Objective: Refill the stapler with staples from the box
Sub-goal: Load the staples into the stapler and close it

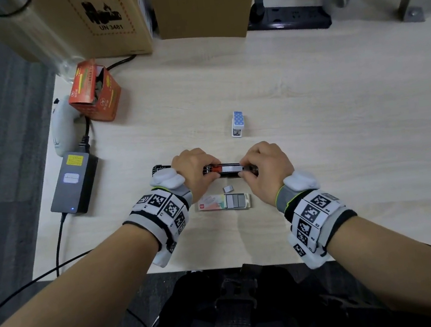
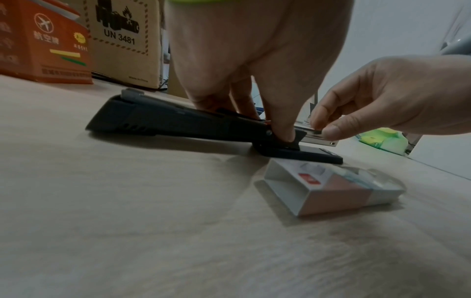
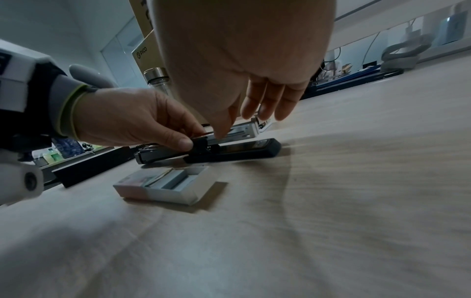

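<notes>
Nearest the desk's front edge: staple box (image 1: pixel 224 202), a small sliding carton lying flat on the wooden desk (image 1: pixel 309 96), tray pulled partly out to the right with grey staple strips showing in it. A small loose grey piece of staples (image 1: pixel 228 188) lies just beyond the box, between it and the stapler. Next: black stapler (image 1: pixel 226 170) lying lengthwise left to right, opened out flat, lid swung back to the left, base on the desk, metal staple channel exposed on top. Left hand (image 1: pixel 196 171) grips the stapler at its hinge region; thumb on the near side, fingers curled over the top, clamped on the body (left wrist view confirms thumb tip pressed at the pivot). Right hand (image 1: pixel 267 167) over the channel's right portion, thumb and forefinger brought together in a pinch at the channel; what sits between them is too small to tell, other fingers loosely spread above. Farther back, right of centre: a small blue-and-white mini stapler (image 1: pixel 238 123), well apart from the hands. Left edge: grey power adapter (image 1: pixel 74 183) with cable. Far left rear: an open orange carton (image 1: pixel 95 91), then cardboard boxes (image 1: pixel 96 19) along the back.
</notes>
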A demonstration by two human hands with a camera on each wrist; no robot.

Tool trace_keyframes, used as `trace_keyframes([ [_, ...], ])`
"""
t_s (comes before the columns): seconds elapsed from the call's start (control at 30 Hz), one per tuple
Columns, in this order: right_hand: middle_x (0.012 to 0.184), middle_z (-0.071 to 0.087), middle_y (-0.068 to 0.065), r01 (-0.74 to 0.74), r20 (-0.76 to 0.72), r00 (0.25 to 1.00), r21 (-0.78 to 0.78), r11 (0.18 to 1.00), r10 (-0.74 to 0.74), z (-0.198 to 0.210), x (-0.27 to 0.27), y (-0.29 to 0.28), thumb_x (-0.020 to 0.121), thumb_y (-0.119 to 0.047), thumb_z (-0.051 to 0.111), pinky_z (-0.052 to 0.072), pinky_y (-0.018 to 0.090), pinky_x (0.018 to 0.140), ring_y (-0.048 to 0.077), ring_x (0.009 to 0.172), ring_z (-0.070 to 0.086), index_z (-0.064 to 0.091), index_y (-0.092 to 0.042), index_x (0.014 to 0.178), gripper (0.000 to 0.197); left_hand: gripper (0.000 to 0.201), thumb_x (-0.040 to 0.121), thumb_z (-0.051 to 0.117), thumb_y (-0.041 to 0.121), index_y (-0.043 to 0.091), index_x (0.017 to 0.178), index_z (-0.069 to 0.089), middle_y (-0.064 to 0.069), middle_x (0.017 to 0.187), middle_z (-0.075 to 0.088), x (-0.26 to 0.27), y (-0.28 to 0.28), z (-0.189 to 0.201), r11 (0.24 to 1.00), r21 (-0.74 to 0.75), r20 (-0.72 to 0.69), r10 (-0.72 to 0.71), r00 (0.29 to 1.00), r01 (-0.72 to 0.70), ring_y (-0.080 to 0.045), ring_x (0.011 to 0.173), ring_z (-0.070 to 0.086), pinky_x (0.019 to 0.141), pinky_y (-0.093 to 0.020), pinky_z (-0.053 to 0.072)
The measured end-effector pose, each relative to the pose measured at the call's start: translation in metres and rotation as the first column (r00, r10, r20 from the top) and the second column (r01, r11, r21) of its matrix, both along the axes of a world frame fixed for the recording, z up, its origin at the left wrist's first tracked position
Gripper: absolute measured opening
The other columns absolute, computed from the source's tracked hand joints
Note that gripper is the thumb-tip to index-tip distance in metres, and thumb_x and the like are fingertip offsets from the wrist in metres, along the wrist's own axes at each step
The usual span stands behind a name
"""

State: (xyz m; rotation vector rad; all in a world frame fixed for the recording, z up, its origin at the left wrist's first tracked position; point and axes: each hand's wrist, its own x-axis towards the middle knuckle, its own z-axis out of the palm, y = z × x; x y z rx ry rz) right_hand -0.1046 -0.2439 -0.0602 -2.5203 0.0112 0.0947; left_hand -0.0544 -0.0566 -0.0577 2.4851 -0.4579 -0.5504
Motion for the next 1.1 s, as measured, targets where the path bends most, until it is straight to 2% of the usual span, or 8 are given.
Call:
trace_keyframes([
  [0.13,0.091,0.063,0.006,0.005,0.028,1.000,-0.039,0.999,-0.004,-0.001,0.001,0.002,0.070,-0.011,0.076,0.049,0.041,0.071,0.031,0.087,0.054,0.069,-0.010,0.079,0.011,0.024,0.080,0.068,0.028,0.025,0.104,0.068,-0.002,0.099,0.066,0.001,0.000,-0.001,1.000,-0.015,0.019,0.021,1.000,-0.021,-0.023,0.092,0.054,0.081,-0.035,0.043],
  [0.37,0.096,0.063,0.008,-0.001,0.005,1.000,-0.091,0.996,0.002,-0.002,-0.003,-0.002,0.072,-0.016,0.077,0.047,0.042,0.075,0.032,0.090,0.054,0.070,-0.012,0.085,0.015,0.026,0.081,0.066,0.028,0.025,0.106,0.067,-0.002,0.101,0.066,0.002,0.001,-0.001,1.000,-0.018,0.034,-0.006,0.999,0.007,-0.024,0.094,0.054,0.083,-0.038,0.044],
  [0.43,0.091,0.061,0.007,-0.010,0.064,0.998,-0.091,0.996,0.016,0.003,-0.007,-0.003,0.072,-0.015,0.076,0.044,0.037,0.070,0.030,0.084,0.053,0.068,-0.013,0.081,0.012,0.033,0.079,0.068,0.030,0.024,0.112,0.064,-0.002,0.108,0.064,0.000,0.002,-0.001,0.999,-0.027,0.082,-0.016,0.997,0.018,-0.026,0.099,0.054,0.086,-0.040,0.043],
  [0.5,0.084,0.059,0.007,-0.099,0.089,0.990,-0.099,0.990,0.108,0.008,-0.012,0.000,0.075,-0.014,0.071,0.042,0.036,0.066,0.030,0.077,0.053,0.069,-0.014,0.080,0.005,0.036,0.078,0.069,0.030,0.022,0.112,0.063,-0.004,0.107,0.063,-0.004,0.005,-0.001,0.999,-0.040,0.181,-0.024,0.983,0.032,-0.028,0.097,0.054,0.083,-0.040,0.043],
  [0.6,0.087,0.061,0.009,-0.260,-0.122,0.962,-0.127,0.957,0.245,0.010,-0.017,0.009,0.086,-0.019,0.058,0.046,0.037,0.066,0.035,0.080,0.057,0.071,-0.017,0.093,0.015,0.024,0.081,0.065,0.031,0.019,0.101,0.063,-0.005,0.096,0.063,-0.014,0.007,0.003,0.992,-0.095,0.273,-0.050,0.961,0.079,-0.027,0.083,0.054,0.073,-0.041,0.046],
  [0.73,0.103,0.057,0.007,-0.347,-0.357,0.899,-0.223,0.911,0.255,0.011,-0.009,0.016,0.094,-0.023,0.046,0.042,0.032,0.067,0.032,0.094,0.058,0.066,-0.023,0.108,0.024,0.020,0.080,0.062,0.033,0.018,0.093,0.062,-0.005,0.088,0.064,-0.036,0.007,0.000,0.972,-0.104,0.245,-0.178,0.953,0.209,-0.027,0.078,0.055,0.070,-0.037,0.045],
  [0.87,0.106,0.054,0.005,-0.457,-0.430,0.847,-0.291,0.840,0.312,0.011,-0.002,0.018,0.092,-0.017,0.047,0.033,0.030,0.065,0.030,0.095,0.058,0.064,-0.022,0.103,0.020,0.033,0.070,0.074,0.038,0.021,0.097,0.064,-0.004,0.092,0.064,-0.047,0.009,-0.012,0.975,0.001,0.160,-0.219,0.962,0.222,-0.029,0.080,0.056,0.067,-0.038,0.045],
  [1.1,0.105,0.053,0.004,-0.534,-0.468,0.809,-0.332,0.777,0.356,0.003,0.005,0.021,0.092,-0.019,0.052,0.036,0.031,0.064,0.029,0.093,0.059,0.062,-0.022,0.098,0.013,0.036,0.067,0.075,0.042,0.021,0.095,0.065,-0.005,0.087,0.064,-0.051,0.011,-0.014,0.979,0.016,0.173,-0.204,0.964,0.205,-0.029,0.075,0.055,0.064,-0.037,0.044],
])
